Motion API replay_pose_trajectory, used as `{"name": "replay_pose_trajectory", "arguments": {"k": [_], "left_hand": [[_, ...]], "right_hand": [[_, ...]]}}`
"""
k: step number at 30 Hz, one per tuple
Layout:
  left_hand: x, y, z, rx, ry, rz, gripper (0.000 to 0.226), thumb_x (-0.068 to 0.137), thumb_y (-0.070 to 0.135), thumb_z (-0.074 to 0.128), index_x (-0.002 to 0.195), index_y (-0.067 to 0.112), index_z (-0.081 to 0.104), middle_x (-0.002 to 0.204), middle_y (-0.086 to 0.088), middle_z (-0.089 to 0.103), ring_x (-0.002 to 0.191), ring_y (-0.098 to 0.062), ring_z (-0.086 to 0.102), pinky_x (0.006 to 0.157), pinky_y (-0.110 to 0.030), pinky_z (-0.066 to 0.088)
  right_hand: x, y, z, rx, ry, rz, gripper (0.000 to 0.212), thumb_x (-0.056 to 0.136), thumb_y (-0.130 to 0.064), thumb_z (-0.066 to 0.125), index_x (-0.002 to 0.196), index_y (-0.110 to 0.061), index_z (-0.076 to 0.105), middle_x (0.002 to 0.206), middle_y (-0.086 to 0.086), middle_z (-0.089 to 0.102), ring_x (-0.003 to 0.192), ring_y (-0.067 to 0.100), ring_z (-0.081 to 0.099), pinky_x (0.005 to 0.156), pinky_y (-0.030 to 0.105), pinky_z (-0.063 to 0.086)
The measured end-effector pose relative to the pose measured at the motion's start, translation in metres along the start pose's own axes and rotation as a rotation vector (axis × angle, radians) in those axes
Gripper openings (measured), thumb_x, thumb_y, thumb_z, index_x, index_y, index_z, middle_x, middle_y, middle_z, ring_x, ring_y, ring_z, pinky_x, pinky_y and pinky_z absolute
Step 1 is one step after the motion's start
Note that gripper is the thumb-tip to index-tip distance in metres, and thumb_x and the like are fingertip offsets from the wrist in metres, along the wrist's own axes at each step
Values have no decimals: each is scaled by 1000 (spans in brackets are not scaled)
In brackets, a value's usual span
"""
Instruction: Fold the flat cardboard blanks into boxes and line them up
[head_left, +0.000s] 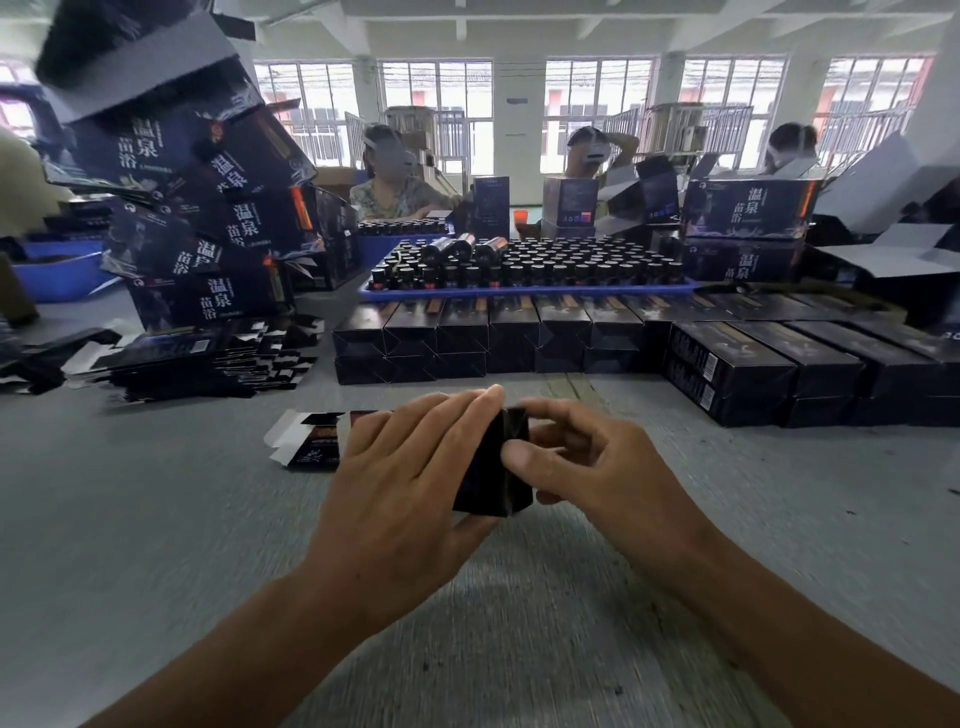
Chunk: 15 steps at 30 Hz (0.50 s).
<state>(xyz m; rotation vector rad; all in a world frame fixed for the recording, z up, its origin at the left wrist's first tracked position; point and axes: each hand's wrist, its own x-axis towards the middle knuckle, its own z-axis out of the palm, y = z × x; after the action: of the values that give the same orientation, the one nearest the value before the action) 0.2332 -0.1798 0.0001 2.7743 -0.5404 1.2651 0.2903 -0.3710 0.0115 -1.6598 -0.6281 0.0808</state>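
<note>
From the head camera, a bright workshop with a wall of tall barred windows lies behind a wide grey table (156, 519), where other seated people work at the far side. A blue plastic tray of dark capped bottles (524, 270) stands mid-table, and just in front of it runs a row of finished black cardboard boxes (488, 338), stacked two high and touching end to end, carrying on to the right. To the left lies a loose heap of flat black cardboard blanks (208, 358), with larger printed dark cartons (218, 228) piled behind it.

Near the front edge, over the table, both hands hold a small black cardboard box (501, 467) that is partly formed; its open, white-lined flap end sticks out to the left beyond the left hand. The box looks light and thin-walled, stiff along its creases but easy to dent, with a glossy face that may slip, so it is best held by its edges and corners rather than squeezed across a panel.

The left hand (410, 478) lies over the box with fingers (467, 415) nearly straight and close together, pressing the top. The right hand (587, 462) pinches the near end, thumb and curled forefinger closed on the end panel.
</note>
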Motion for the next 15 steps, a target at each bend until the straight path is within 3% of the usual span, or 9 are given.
{"name": "replay_pose_trajectory", "arguments": {"k": [2, 6, 9, 11, 13, 15], "left_hand": [[-3, 1, 4, 4, -34, 75, 75, 90, 54, 53, 151, 15, 33, 150, -2, 50, 137, -21, 46, 108, -42, 39], [-5, 3, 7, -44, -63, 82, 80, 86, 32, 67, 155, 18, 29, 164, -3, 29, 151, -22, 26, 115, -51, 34], [-5, 0, 7, -116, 15, -130, 67, 91, 39, 59, 151, 18, 37, 161, -4, 32, 149, -22, 29, 115, -49, 34], [-3, -4, 5, -275, 43, -369, 63, 96, 56, 50, 150, 26, 39, 157, 6, 35, 142, -7, 35, 111, -37, 38], [2, -6, 1, -609, -1, -633, 78, 83, 71, 51, 150, 35, 35, 146, 17, 42, 123, 17, 44, 94, -11, 45], [5, -12, 1, -949, -26, -784, 87, 73, 68, 59, 150, 35, 36, 135, 18, 56, 106, 20, 56, 74, -3, 49]], "right_hand": [[0, 1, 3, -13, -28, 16, 64, 73, -50, 78, 132, -38, 56, 109, -15, 70, 99, 2, 70, 73, 18, 58], [5, 3, 1, 37, 103, 72, 48, 86, -22, 76, 129, -31, 58, 107, -2, 73, 91, 9, 74, 71, 24, 60], [10, 6, -10, 155, 172, 165, 47, 82, -7, 72, 124, -24, 60, 105, 5, 74, 90, 17, 75, 73, 28, 60], [12, 8, -12, 199, 147, 218, 45, 78, -2, 72, 118, -20, 63, 102, 6, 75, 90, 20, 75, 73, 29, 58], [11, 9, -9, 194, 93, 254, 44, 74, 0, 75, 113, -18, 65, 99, 2, 77, 90, 19, 75, 76, 31, 59], [9, 9, -5, 112, 17, 270, 48, 68, -8, 82, 111, -20, 66, 99, -4, 76, 92, 16, 74, 81, 33, 60]]}}
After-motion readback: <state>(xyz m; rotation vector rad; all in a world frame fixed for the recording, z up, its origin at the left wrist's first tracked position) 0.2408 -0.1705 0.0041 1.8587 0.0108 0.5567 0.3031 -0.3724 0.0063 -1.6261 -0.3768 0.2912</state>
